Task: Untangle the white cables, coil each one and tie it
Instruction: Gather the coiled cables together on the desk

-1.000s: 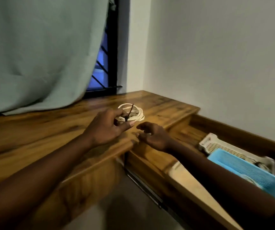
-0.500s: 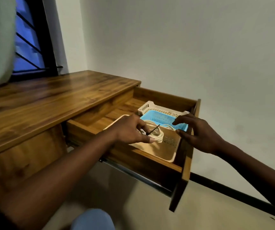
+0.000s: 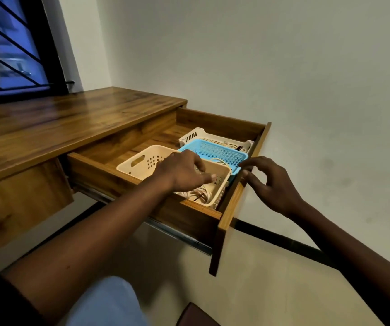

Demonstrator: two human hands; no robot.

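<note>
A coiled white cable [image 3: 197, 193] bound with a dark tie lies in the bottom of the cream basket [image 3: 140, 161], which sits in the open wooden drawer [image 3: 189, 212]. My left hand [image 3: 182, 170] hovers over the basket just above the coil, fingers relaxed, holding nothing. My right hand [image 3: 267, 182] rests at the drawer's front panel, thumb and fingers loosely curved at its top edge. More white cable [image 3: 233, 145] shows in the white basket [image 3: 192, 135] at the back of the drawer.
A blue basket [image 3: 215, 152] sits between the cream and white baskets. The wooden desk top [image 3: 71, 121] stretches left to a barred window [image 3: 17, 55]. A wall lies to the right, floor below the drawer.
The coil was carried from the desk top to the drawer and let go into the cream basket. My left hand now holds nothing; my right hand reached the drawer front.
</note>
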